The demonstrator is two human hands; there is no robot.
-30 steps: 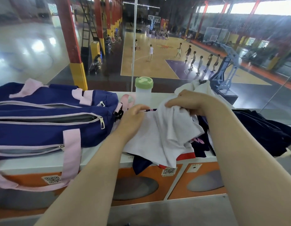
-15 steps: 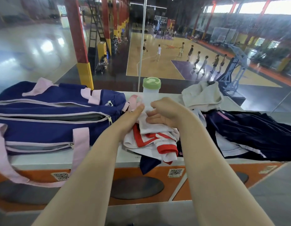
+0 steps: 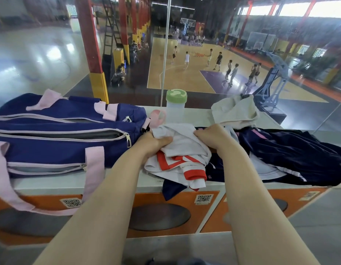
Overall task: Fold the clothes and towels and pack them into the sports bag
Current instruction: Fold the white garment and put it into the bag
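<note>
1. Fingertips of both hands buried in cloth; only knuckles and thumbs visible. Fold state of the white garment [image 3: 182,148] hard to read: bunched, red trim showing at its lower edge.
2. Left hand [image 3: 153,143] at frame centre, thumb curled over the garment's left edge, gripping it. Right hand [image 3: 209,136] just right of it, fingers curled into the same cloth.
3. Dark navy clothing [image 3: 292,155] spread at centre right, partly under the white garment and the right forearm; far end cut off by the frame edge.
4. Pale towel [image 3: 235,111] crumpled above the right hand.
5. Sports bag [image 3: 56,136], navy with pink straps, at centre left on the white ledge [image 3: 123,175]; long axis across the frame, top zip gaping, left end cut off.
6. Green-lidded bottle [image 3: 176,102] behind the garment, base hidden.
</note>
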